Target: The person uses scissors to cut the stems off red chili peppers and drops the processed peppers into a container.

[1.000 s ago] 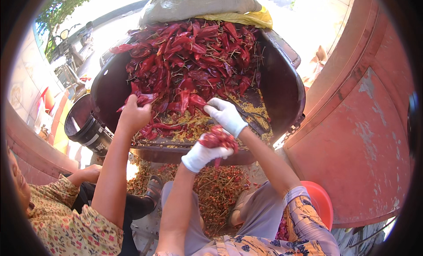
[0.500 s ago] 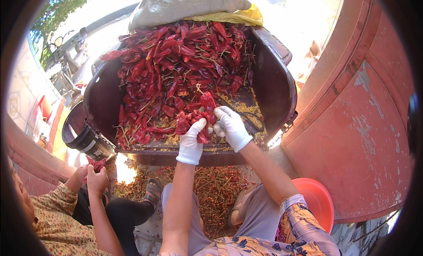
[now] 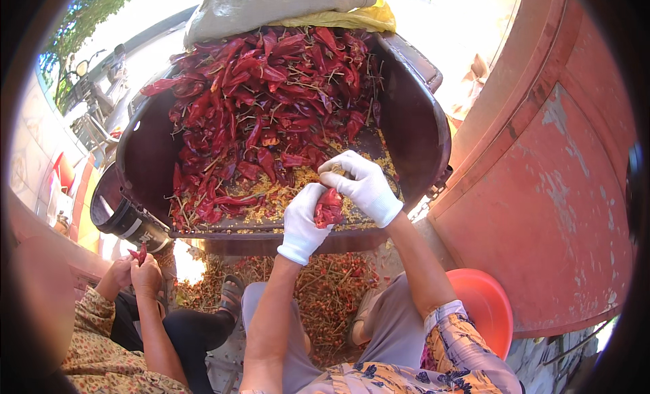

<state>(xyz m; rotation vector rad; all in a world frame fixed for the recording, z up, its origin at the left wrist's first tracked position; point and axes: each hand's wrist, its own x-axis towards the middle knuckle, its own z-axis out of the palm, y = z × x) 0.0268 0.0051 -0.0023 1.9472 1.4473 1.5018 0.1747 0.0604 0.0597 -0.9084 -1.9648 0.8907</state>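
My left hand (image 3: 302, 221), in a white glove, is closed round a dried red chili pepper (image 3: 328, 208) above the near edge of a dark metal cart tub (image 3: 421, 130). Right beside it my right hand (image 3: 369, 189), also gloved in white, has its thumb and fingers pinched together over the pepper's upper end. A small brownish bit shows between those fingers, too small to name for sure. Behind both hands rises a big heap of dried red chili peppers (image 3: 271, 89), many with long stems. Yellow seeds (image 3: 271, 194) are scattered on the tub floor.
At the left a co-worker's hands (image 3: 139, 275) hold a red pepper. A black bucket (image 3: 128, 221) hangs beside the tub. Stems and scraps (image 3: 325, 306) cover the ground between my feet. A red basin (image 3: 484, 306) stands at my right, near a red metal door (image 3: 535, 211).
The bunch of red peppers at my hands is gone; one crumpled pepper shows in my left hand. My right hand has risen slightly and turned. The co-worker's pepper appears smaller.
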